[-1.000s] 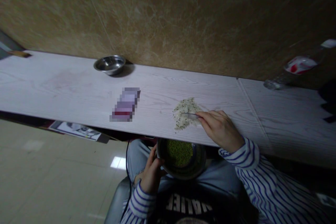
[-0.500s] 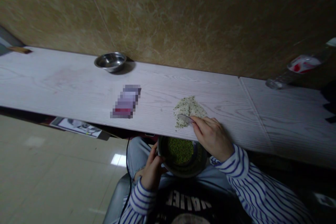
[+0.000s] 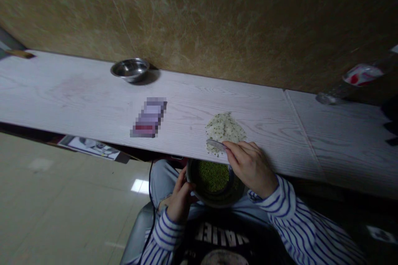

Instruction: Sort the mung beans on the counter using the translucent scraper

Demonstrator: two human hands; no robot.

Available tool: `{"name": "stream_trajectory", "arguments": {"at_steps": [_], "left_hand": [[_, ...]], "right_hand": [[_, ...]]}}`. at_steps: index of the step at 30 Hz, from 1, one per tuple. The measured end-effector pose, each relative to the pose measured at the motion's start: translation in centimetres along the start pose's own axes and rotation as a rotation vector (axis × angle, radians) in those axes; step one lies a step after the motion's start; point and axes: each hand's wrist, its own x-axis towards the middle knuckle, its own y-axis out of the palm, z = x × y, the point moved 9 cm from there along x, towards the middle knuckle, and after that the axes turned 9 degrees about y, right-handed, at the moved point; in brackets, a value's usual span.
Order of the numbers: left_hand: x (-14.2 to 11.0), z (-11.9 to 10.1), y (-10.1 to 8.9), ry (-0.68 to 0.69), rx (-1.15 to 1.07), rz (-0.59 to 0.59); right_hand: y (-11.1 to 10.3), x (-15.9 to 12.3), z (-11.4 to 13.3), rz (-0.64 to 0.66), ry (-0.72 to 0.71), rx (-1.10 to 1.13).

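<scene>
On the table lies a pile of white grains mixed with small green beans (image 3: 224, 127). My right hand (image 3: 250, 167) pinches a spoon (image 3: 216, 145), its oval bowl at the near side of the pile; the handle is hidden in my fingers. Below the table edge, a dark metal bowl (image 3: 217, 200) rests over my lap, with many small green beans (image 3: 213, 176) inside. Wrapped on its left rim is my left hand (image 3: 180, 198), thumb and fingers closed on it.
A small steel bowl (image 3: 130, 70) stands near the wall, and a blurred-out phone-like rectangle (image 3: 149, 117) lies left of the pile. At the far right a clear plastic bottle (image 3: 362, 75) leans on its side. The white wooden table (image 3: 183, 132) ends just above my lap.
My right hand has drawn the spoon slightly toward the table's near edge, and the spoon is turned more edge-on. The left hand keeps its hold on the bowl.
</scene>
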Motion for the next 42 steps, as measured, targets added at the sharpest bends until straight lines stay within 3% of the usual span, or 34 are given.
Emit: {"name": "stream_trajectory", "arguments": {"at_steps": [10,20,31,42], "left_hand": [[-0.2,-0.4,0.2,0.012,-0.005,-0.011],[-0.3,-0.4,0.3,0.01,-0.013,-0.021],[-0.4,-0.6,0.3,0.0,-0.005,-0.035],[-0.6,-0.9,0.6,0.013,-0.003,-0.044]], "right_hand": [[-0.2,-0.6,-0.1,0.017,-0.009,0.05],[-2.3,-1.9,-2.9,-0.054,0.028,0.088],[-2.4,-3.0,-4.3,-0.021,0.052,0.087],[-1.8,-3.2,-4.1,0.024,0.071,0.094]]}}
